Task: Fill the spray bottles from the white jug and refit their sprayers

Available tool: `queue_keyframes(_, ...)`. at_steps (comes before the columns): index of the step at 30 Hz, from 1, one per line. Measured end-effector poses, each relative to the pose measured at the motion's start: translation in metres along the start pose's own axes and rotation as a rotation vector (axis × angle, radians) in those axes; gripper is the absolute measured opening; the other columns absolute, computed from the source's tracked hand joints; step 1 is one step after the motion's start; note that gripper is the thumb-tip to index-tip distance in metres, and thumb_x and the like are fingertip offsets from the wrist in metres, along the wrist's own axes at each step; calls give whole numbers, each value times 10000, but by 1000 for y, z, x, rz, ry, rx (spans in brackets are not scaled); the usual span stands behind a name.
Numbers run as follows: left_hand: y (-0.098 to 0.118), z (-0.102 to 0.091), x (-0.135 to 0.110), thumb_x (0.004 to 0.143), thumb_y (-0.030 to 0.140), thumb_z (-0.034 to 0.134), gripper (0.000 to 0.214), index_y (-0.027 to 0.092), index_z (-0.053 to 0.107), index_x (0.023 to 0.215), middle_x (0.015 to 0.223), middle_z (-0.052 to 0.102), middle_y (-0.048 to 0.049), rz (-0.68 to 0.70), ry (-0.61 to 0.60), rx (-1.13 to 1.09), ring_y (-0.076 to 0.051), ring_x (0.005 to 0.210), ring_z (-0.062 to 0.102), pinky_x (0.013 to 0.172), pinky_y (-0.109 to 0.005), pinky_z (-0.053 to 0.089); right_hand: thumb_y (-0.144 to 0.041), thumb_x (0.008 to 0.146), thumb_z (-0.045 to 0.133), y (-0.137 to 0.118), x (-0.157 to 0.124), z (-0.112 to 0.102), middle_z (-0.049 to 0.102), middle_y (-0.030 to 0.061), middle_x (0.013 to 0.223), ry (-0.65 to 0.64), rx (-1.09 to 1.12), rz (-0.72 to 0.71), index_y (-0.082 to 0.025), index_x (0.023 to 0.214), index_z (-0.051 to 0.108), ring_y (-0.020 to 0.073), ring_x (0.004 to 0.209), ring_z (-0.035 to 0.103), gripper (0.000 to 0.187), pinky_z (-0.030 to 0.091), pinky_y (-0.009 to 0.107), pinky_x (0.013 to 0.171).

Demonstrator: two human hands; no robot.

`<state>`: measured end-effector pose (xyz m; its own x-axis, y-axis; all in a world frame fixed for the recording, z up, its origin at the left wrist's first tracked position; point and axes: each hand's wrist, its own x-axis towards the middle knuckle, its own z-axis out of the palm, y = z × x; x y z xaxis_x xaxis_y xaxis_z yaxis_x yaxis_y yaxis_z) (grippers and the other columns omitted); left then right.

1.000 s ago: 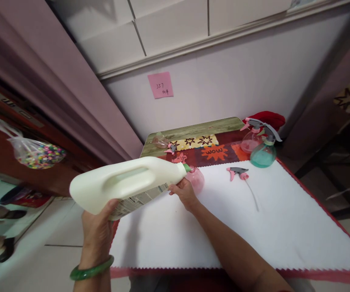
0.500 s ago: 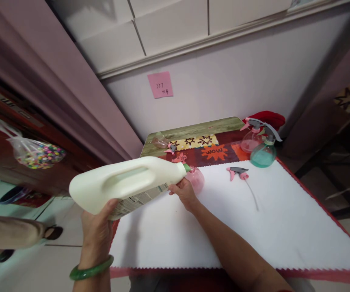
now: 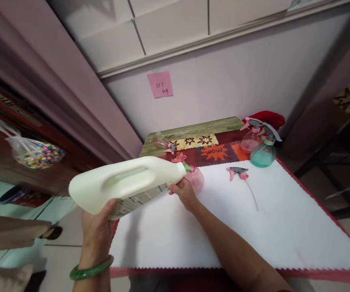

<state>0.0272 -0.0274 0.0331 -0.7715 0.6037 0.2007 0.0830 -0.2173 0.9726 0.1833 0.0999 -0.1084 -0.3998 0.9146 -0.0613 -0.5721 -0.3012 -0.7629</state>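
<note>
A large cream-white jug-style bottle [image 3: 126, 174] with a green spout lies tilted across my view, its spout at the mouth of a round pink spray bottle [image 3: 197, 180] without its head. My left hand [image 3: 98, 225], with a green bangle at the wrist, grips the jug near its base from below. My right hand [image 3: 183, 191] holds the jug's neck end, close beside the pink bottle. To the right, a pink-and-grey spray head [image 3: 237, 173] with its thin tube lies on the white table cover [image 3: 230, 211].
At the table's back right stand a teal-filled spray bottle [image 3: 263, 154] and a pink-filled one [image 3: 250, 140], near a red item [image 3: 268, 118]. A clear spray bottle [image 3: 160, 140] lies back left. A bag of colourful beads [image 3: 37, 155] hangs at left, above another person's leg [image 3: 10, 233].
My hands, the jug and the pink bottle stay almost the same. At the lower left, the other person's legs have shifted, with a second leg now further into view.
</note>
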Motion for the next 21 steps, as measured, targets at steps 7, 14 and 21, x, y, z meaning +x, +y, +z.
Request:
queue_keyframes(7,-2,-2,1,600,202,961,565,185,790,1138,1102,817,-48,2,17,-20,-222,1005,758,829,-244,642,-332,550,934,0,1,0,794,30,857,3,4,18,-196,919,685,186,780,701,466,566,272,579)
queue_keyframes(14,-7,-6,5,589,212,961,613,206,783,1177,1127,812,-34,9,13,-29,-219,1039,749,825,-235,639,-337,563,935,0,2,0,797,38,875,-3,-1,10,-195,927,690,191,794,705,461,569,278,587)
queue_keyframes(21,-10,-7,6,611,230,961,594,188,782,1175,1123,808,-45,7,46,0,-233,1050,744,837,-263,647,-349,575,933,0,1,-1,808,47,902,-7,-18,4,-193,923,687,196,803,717,454,582,282,592)
